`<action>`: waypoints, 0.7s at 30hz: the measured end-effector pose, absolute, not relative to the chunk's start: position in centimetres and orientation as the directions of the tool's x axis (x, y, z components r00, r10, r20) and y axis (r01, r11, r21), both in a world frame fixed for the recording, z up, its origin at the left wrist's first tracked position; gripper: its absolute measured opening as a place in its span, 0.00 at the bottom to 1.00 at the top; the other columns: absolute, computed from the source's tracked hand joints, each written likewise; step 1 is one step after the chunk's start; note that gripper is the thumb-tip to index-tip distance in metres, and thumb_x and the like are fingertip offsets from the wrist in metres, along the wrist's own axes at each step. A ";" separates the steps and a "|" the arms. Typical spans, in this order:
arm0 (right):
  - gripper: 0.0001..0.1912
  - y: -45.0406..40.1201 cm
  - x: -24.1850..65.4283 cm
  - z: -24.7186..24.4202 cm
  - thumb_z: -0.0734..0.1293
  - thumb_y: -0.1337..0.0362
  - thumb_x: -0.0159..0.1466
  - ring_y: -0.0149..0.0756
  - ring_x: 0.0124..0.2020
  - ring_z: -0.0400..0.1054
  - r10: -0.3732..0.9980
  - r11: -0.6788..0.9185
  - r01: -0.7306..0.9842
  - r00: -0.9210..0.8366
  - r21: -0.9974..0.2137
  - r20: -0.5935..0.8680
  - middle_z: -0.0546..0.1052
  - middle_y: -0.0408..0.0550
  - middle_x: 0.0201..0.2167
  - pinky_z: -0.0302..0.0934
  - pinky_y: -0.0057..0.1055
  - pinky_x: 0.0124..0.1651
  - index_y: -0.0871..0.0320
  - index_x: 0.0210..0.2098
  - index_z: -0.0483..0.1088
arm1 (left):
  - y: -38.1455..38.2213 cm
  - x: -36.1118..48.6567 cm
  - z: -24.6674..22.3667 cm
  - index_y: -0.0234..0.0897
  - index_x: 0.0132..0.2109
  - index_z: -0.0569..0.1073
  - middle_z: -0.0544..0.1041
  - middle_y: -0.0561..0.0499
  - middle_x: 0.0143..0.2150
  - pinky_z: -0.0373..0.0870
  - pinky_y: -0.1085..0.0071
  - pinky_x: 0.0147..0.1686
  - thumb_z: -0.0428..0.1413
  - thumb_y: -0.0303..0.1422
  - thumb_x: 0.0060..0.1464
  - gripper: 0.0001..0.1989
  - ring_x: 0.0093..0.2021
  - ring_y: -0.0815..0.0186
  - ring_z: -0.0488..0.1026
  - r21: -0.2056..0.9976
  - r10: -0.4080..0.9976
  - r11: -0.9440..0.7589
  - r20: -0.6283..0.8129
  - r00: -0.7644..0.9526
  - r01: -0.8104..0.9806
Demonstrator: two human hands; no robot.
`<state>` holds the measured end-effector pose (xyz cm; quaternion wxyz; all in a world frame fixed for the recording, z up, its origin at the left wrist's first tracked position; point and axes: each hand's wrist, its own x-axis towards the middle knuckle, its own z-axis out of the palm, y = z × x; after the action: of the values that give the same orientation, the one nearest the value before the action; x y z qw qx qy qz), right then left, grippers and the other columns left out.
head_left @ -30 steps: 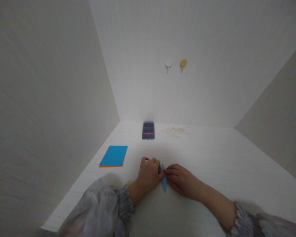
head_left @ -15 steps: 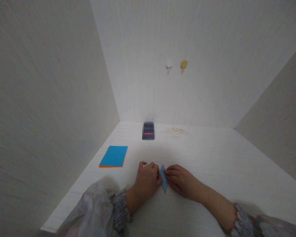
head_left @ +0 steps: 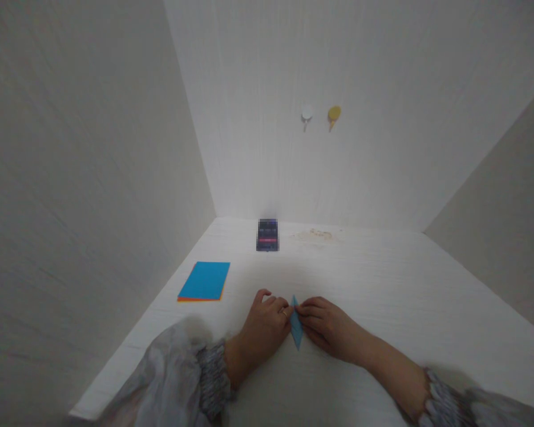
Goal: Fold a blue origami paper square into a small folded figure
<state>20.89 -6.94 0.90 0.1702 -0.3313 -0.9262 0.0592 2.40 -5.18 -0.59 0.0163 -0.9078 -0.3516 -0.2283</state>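
Observation:
A small folded piece of blue origami paper [head_left: 296, 331], a narrow diamond in shape, lies on the white table between my hands. My left hand [head_left: 269, 323], with a ring on one finger, is closed at the paper's left edge, its fingertips on the paper near the upper half. From the other side, my right hand [head_left: 327, 323] pinches the right edge, fingers together. Parts of the paper's edges are hidden beneath the fingertips.
To the left lies a stack of square coloured paper [head_left: 204, 280], blue on top with orange below. A dark blurred-out device [head_left: 267, 235] stands near the back wall. White and yellow hooks [head_left: 334, 113] hang on that wall. Pale marks [head_left: 320, 233] show on the table at the back.
My left hand's fingers have shifted slightly right, onto the upper part of the paper. The right hand and the paper stay nearly where they were.

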 end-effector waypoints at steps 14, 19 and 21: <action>0.12 -7.1 21.0 0.6 0.58 0.70 0.59 0.37 0.43 0.62 0.631 0.775 0.599 -0.719 -0.200 0.290 0.73 0.49 0.40 0.58 0.36 0.46 0.59 0.40 0.69 | -4.9 2.4 -0.2 0.36 0.39 0.68 0.69 0.51 0.33 0.54 0.62 0.42 0.48 0.30 0.53 0.07 0.37 0.64 0.63 -0.015 0.547 -0.814 0.318 0.774 0.581; 0.12 -7.1 21.1 0.7 0.58 0.69 0.59 0.36 0.43 0.63 0.622 0.781 0.597 -0.723 -0.183 0.299 0.73 0.50 0.39 0.57 0.36 0.46 0.60 0.41 0.68 | -5.2 2.2 0.4 0.36 0.40 0.68 0.69 0.49 0.33 0.54 0.60 0.42 0.46 0.32 0.54 0.09 0.37 0.63 0.63 -0.028 0.547 -0.817 0.279 0.789 0.576; 0.12 -7.2 21.1 0.6 0.58 0.69 0.59 0.36 0.43 0.63 0.614 0.787 0.595 -0.727 -0.165 0.307 0.73 0.49 0.39 0.55 0.37 0.48 0.59 0.41 0.68 | -5.1 2.0 0.3 0.35 0.41 0.68 0.70 0.49 0.36 0.54 0.60 0.43 0.46 0.32 0.54 0.10 0.37 0.64 0.63 -0.033 0.530 -0.829 0.278 0.801 0.559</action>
<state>21.14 -7.16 0.64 0.1751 -0.3254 -0.9288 0.0273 2.05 -5.14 0.35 0.0566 -0.9474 -0.2872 -0.1296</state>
